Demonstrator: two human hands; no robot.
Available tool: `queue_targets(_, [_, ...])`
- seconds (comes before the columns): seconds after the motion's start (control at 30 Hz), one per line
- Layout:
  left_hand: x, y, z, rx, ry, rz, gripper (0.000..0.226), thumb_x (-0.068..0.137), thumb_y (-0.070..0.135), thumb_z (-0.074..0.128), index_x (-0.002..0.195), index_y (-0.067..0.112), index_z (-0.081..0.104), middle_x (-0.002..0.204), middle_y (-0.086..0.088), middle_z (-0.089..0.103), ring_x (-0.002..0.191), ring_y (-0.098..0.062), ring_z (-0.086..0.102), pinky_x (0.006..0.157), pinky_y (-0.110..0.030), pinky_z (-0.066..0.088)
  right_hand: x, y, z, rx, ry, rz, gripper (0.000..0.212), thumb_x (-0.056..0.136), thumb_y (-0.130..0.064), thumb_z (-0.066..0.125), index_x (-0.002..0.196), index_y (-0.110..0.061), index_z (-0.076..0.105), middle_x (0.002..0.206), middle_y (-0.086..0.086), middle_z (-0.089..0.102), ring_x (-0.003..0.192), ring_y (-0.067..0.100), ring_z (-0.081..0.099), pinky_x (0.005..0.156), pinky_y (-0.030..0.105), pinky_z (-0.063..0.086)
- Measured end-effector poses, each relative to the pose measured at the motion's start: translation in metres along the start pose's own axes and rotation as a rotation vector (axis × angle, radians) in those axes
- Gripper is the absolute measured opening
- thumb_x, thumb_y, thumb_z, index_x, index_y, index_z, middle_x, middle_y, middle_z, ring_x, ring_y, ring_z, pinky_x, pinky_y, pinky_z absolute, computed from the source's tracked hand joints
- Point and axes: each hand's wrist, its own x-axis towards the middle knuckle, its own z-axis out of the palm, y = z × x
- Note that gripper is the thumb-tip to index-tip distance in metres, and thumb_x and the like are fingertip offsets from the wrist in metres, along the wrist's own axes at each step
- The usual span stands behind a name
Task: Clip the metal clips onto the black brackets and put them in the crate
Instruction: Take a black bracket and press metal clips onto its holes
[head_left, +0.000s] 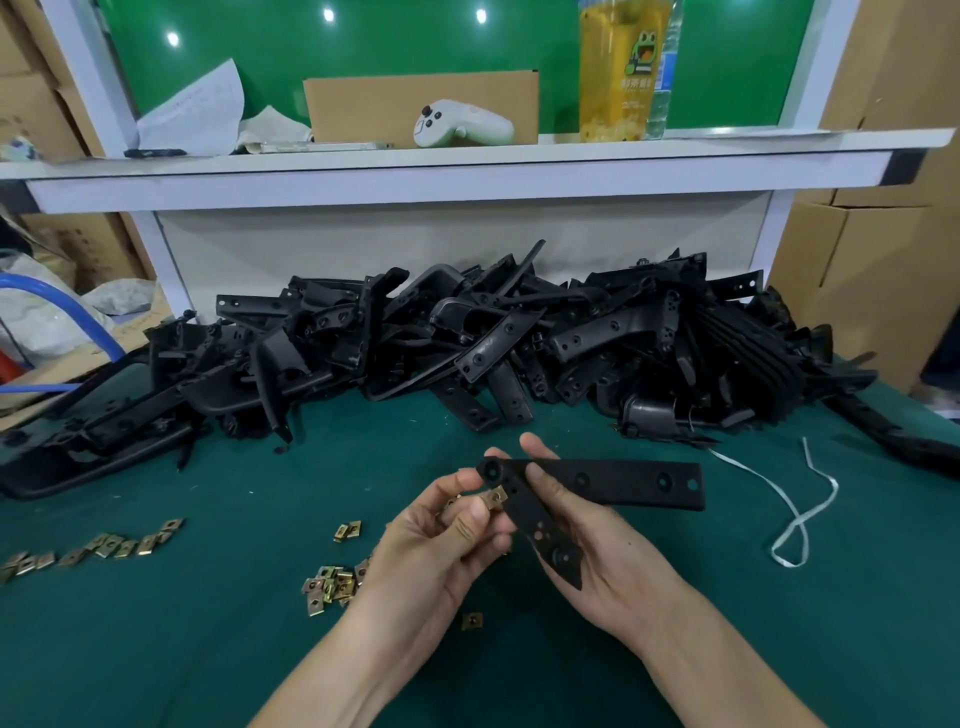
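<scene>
Seating the clip (493, 500) is the step in hand. Your left hand (447, 535) pinches it between thumb and fingertips, right at the inner edge of the bracket (623, 480), just below the corner hole.

- Square the clip's mouth to the bracket edge before you push; a skewed start will likely jam or spring off.
- Drive it with the thumb along the flat of the bracket, not down on it, until the clip's hole sits over the bracket's hole.
- Let the other hand take the push, so brace close to the bend, not out at the long end.
- Whether the clip already straddles the edge I cannot tell, as your thumb covers part of it.

Pose: your right hand (597, 551) lies palm up and grasps the bracket at its bend, fingers curled beneath, thumb across the top. One leg of the bracket runs out to the right, and the other points down toward your wrist. Both forearms come in from below and meet over the mat (208, 623).

Whereabouts: the bracket is held clear of the mat, in front of the pile (467, 338) of others. Loose clips (332, 584) lie on the mat beside your left wrist — more farther left. No crate in view.
</scene>
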Motion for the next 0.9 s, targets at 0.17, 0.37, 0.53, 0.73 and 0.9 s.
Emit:
queue_targets(0.17, [0.001, -0.003, -0.002, -0.036, -0.007, -0.026, 0.011, 0.077, 0.005, 0.068, 0.087, 0.004, 0.072, 0.088, -0.015, 0.066, 0.07, -0.017, 0.064, 0.072, -0.03, 0.061, 0.0, 0.004, 0.003, -0.082, -0.014, -0.01, 0.03, 0.092, -0.017, 0.064, 0.121, -0.024, 0.072, 0.134, 0.009, 0.065, 0.12, 0.025, 0.064, 0.083, 0.032, 0.06])
queue_targets(0.37, [0.002, -0.006, -0.005, -0.02, -0.005, -0.039, 0.003, 0.079, 0.007, 0.066, 0.081, 0.007, 0.069, 0.076, -0.012, 0.063, 0.063, -0.015, 0.063, 0.062, -0.029, 0.059, 0.001, 0.005, 0.004, -0.142, 0.002, -0.032, 0.029, 0.092, -0.018, 0.064, 0.12, -0.024, 0.071, 0.133, 0.007, 0.066, 0.115, 0.027, 0.067, 0.08, 0.033, 0.06])
queue_targets(0.53, [0.001, -0.004, -0.003, 0.105, 0.029, 0.033, 0.034, 0.081, 0.01, 0.068, 0.113, 0.005, 0.06, 0.077, -0.01, 0.067, 0.067, -0.016, 0.067, 0.066, -0.028, 0.059, 0.004, 0.005, -0.002, -0.114, 0.04, -0.041, 0.03, 0.091, -0.019, 0.065, 0.119, -0.026, 0.072, 0.132, 0.006, 0.066, 0.117, 0.026, 0.066, 0.081, 0.033, 0.059])
queue_targets(0.73, [-0.01, 0.018, -0.026, 1.463, 0.108, 0.549, 0.031, 0.093, 0.066, 0.045, 0.12, 0.05, 0.051, 0.104, 0.03, 0.064, 0.105, 0.002, 0.058, 0.084, -0.019, 0.047, 0.006, -0.012, -0.011, 0.107, 0.229, -0.182, 0.036, 0.084, -0.012, 0.067, 0.118, -0.021, 0.075, 0.12, 0.01, 0.072, 0.105, 0.016, 0.072, 0.069, 0.022, 0.058])
queue_targets(0.9, [-0.014, 0.016, -0.042, 2.012, -0.113, 0.35, 0.08, 0.081, 0.089, 0.019, 0.15, 0.048, 0.024, 0.142, 0.036, 0.024, 0.137, 0.003, 0.02, 0.114, -0.02, 0.019, 0.005, -0.015, -0.012, 0.175, 0.275, -0.195, 0.038, 0.083, -0.01, 0.067, 0.121, -0.015, 0.072, 0.115, 0.012, 0.073, 0.099, 0.015, 0.073, 0.066, 0.019, 0.058])
